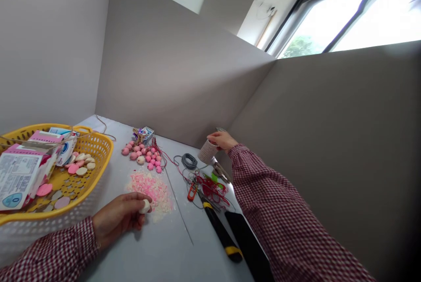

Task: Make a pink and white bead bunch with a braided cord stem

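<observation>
Hemmed in by grey partitions (177, 67) along the back and right of a white tabletop (158, 255), and by a yellow perforated basket (98, 179) on the left, with a strip for moving between basket rim and pink-and-white shavings (149, 185). Reaching toward the back right corner with the right hand (223, 141), closed at the fingertips on the rim of a tilted beige patterned cup (207, 152), near the back partition and just beside coiled grey cord (189, 161). Pinching a small off-white ball (145, 206) between thumb and curled fingers of the left hand (123, 212), at the shavings' near left edge.
</observation>
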`<action>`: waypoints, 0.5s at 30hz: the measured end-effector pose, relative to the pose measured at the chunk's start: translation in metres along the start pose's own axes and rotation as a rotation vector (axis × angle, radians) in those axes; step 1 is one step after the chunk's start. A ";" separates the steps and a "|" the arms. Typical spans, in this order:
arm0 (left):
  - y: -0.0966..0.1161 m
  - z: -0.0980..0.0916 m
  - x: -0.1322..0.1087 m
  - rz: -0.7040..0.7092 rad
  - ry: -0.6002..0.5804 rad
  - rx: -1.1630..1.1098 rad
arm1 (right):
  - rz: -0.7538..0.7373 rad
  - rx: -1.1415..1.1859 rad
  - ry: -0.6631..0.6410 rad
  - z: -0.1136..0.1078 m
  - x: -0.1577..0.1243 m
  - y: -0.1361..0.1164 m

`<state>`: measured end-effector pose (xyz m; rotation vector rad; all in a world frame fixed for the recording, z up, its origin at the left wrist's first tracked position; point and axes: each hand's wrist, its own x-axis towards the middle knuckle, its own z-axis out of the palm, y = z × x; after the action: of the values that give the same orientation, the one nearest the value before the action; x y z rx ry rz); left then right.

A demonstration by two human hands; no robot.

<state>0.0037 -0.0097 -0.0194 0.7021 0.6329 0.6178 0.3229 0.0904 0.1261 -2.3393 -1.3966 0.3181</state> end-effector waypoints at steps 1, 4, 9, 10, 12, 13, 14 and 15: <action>0.000 0.000 0.000 -0.001 0.002 0.002 | -0.006 -0.043 0.002 -0.005 0.000 0.001; 0.000 0.000 0.000 -0.003 0.003 0.006 | -0.029 -0.201 0.030 -0.027 0.000 -0.001; 0.000 -0.001 0.001 -0.003 0.005 0.021 | -0.101 -0.485 0.151 -0.063 0.002 -0.007; 0.000 -0.001 0.001 -0.003 0.004 0.024 | -0.118 -0.532 0.177 -0.068 0.002 -0.008; 0.000 -0.002 0.000 -0.004 0.004 0.028 | -0.152 -0.607 0.210 -0.075 0.003 -0.008; 0.000 -0.002 0.000 -0.004 0.003 0.029 | -0.166 -0.636 0.221 -0.076 0.004 -0.008; 0.000 -0.002 0.000 -0.004 0.001 0.030 | -0.177 -0.659 0.233 -0.077 0.004 -0.006; 0.000 -0.002 0.000 -0.003 -0.001 0.028 | -0.185 -0.675 0.244 -0.076 0.005 -0.005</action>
<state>0.0022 -0.0092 -0.0207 0.7277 0.6428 0.6071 0.3509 0.0800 0.1966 -2.5896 -1.7667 -0.5618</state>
